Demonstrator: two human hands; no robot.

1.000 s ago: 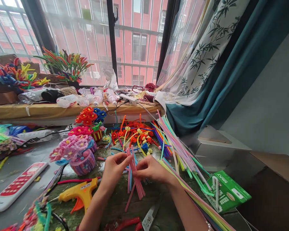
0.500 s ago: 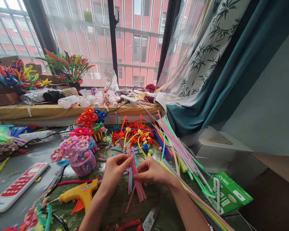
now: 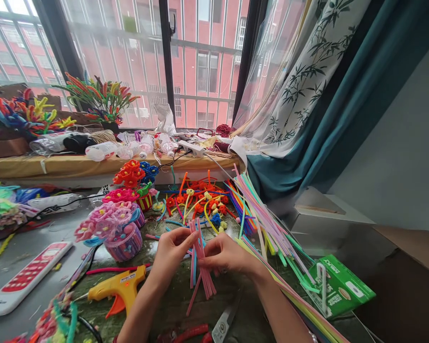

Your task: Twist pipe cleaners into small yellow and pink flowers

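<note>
A small bundle of pink pipe cleaners (image 3: pixel 204 271) with a blue one among them stands between both hands above the table. My left hand (image 3: pixel 171 255) pinches the upper ends of the bundle with thumb and fingers. Opposite it, my right hand (image 3: pixel 226 253) is closed round the middle of the same bundle. The lower ends fan out below the hands. A long sheaf of pastel pipe cleaners (image 3: pixel 271 233) lies just right of my right wrist.
A yellow glue gun (image 3: pixel 118 287) lies left of my left forearm, scissors (image 3: pixel 223 323) below the hands. Pink pipe-cleaner flower pots (image 3: pixel 119 228) stand to the left, a red-and-white remote (image 3: pixel 25 276) further left, a green box (image 3: pixel 338 286) at right. Loose orange flowers (image 3: pixel 196 197) lie behind.
The hands and bundle have barely shifted; the view has dropped very slightly. My grip on the pink pipe cleaners is the same.
</note>
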